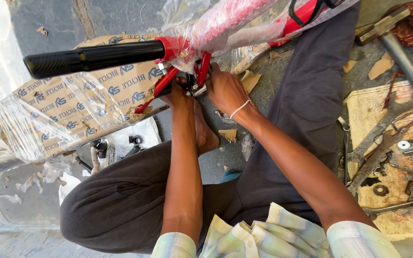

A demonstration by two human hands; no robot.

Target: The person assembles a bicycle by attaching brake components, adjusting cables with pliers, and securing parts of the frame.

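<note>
Both hands meet at a small black clamp fitting point(190, 85) between red frame tubes point(201, 67), just past the person's knees at 12 o'clock. Left hand point(178, 95) pinches it from below, fingers closed on it; right hand point(225, 88) curls over the top, wrist bent. The wrapped bike frame looks stiff and heavy, plastic slippery, so bare metal seems the better grip. Wrenches point(374, 153) lie at 3 o'clock.

A red metal bicycle frame wrapped in clear plastic film point(225, 21) crosses the top of the frame. Its black rubber handlebar grip point(92, 57) juts toward upper left, above a printed cardboard sheet point(72, 110). Both hands meet at centre top: left hand point(180, 95) just left of right hand point(225, 91). Grey steel wrenches point(376, 153) lie at right.
</note>
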